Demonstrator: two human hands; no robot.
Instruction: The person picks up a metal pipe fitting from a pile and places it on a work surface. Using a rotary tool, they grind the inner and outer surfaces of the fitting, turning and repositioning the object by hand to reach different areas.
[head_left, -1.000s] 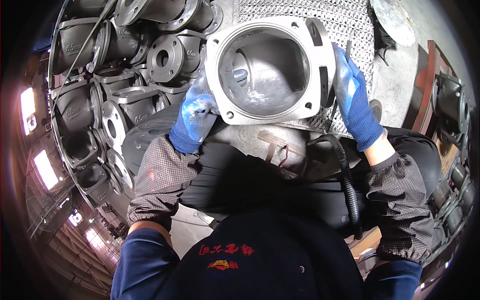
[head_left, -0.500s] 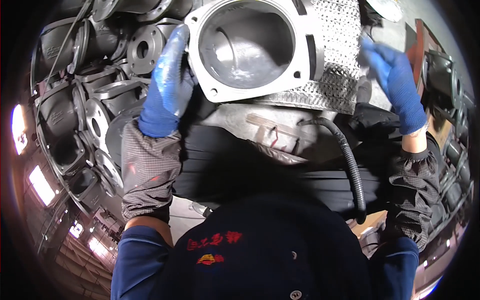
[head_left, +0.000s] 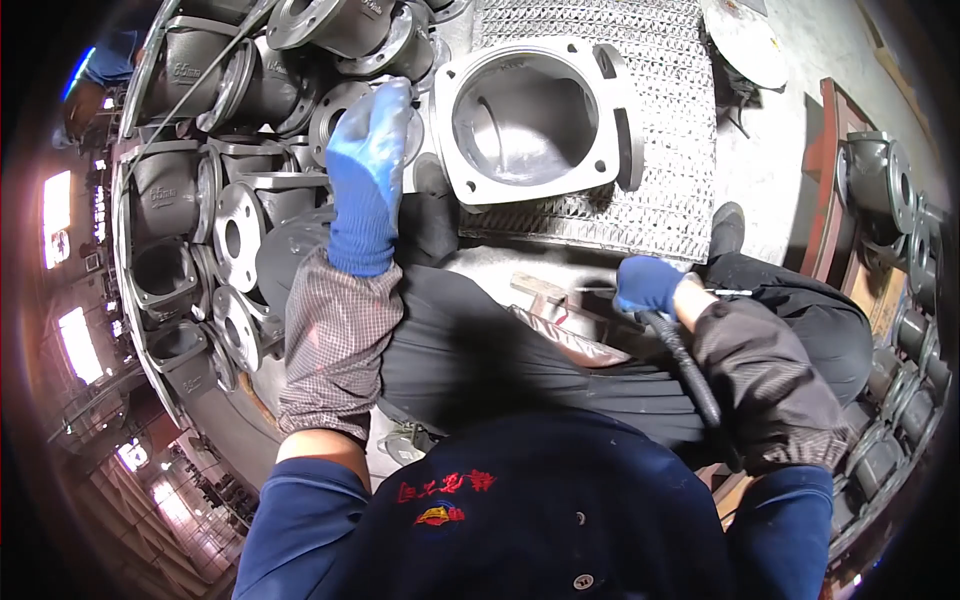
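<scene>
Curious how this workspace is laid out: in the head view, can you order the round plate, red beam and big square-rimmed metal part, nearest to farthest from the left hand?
From the left hand:
1. Big square-rimmed metal part, just right
2. Round plate, upper right
3. Red beam, far right

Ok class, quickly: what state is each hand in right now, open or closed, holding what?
Left hand: open, beside the big metal part, with nothing visibly held.
Right hand: closed, apparently around the end of the black hose.
</scene>
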